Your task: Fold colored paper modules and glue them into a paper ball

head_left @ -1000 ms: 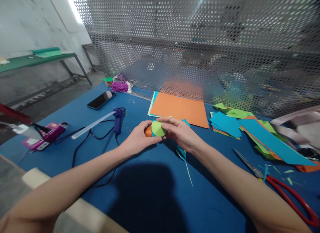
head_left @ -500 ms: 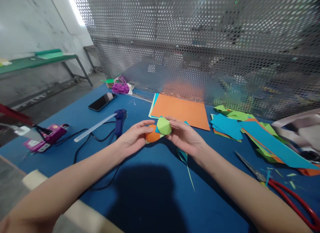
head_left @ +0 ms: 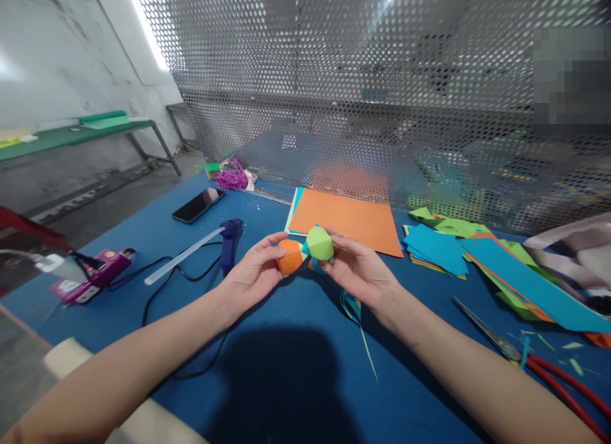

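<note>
Between my two hands is a folded paper piece (head_left: 319, 244) with green, orange and blue faceted parts, raised over the blue table. My left hand (head_left: 255, 270) pinches its orange part (head_left: 289, 257) between thumb and fingers. On the other side, my right hand (head_left: 359, 269) grips the green and blue end, its fingertips partly hidden behind the paper. Curled thin paper strips (head_left: 352, 307) lie just below my right hand. A blue glue gun (head_left: 230, 243) with a long translucent glue stick rests left of my left hand.
Orange sheets (head_left: 351, 216) lie behind my hands. Blue paper squares (head_left: 436, 248), long strips (head_left: 529, 282) and red-handled scissors (head_left: 506, 348) are at right. At left are a phone (head_left: 198, 205), purple string (head_left: 232, 177) and a purple power strip (head_left: 93, 275) with cords. A perforated metal screen (head_left: 296, 81) stands behind.
The paper piece has turned and spread slightly, so the orange part and green part sit farther apart and more blue shows. Both hands keep their grip; the view has shifted a little.
</note>
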### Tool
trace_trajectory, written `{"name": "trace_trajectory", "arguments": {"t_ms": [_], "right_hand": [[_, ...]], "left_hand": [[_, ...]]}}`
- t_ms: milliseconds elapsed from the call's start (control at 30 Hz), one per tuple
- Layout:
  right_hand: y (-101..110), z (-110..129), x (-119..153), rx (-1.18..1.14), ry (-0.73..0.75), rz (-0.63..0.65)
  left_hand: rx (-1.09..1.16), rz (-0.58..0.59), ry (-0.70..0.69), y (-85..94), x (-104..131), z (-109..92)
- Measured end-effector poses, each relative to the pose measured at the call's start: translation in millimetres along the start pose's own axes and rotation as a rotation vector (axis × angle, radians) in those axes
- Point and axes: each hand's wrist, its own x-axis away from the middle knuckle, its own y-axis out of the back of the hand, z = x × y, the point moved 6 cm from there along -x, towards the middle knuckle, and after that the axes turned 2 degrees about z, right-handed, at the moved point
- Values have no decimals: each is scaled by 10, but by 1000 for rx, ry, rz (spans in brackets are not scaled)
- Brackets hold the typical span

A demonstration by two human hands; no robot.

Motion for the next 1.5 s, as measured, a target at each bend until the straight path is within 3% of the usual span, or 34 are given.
{"name": "trace_trajectory", "arguments": {"t_ms": [133,933,1500], "right_hand": [[-1,2,3,78,39,10],[-46,-39,56,-24,99,-61],[-113,-259,64,-196,22,-20]], "left_hand": [[23,4,1,-5,3,17],[-17,-44,-201,27,13,-51],[23,6,-188,16,26,55]]}}
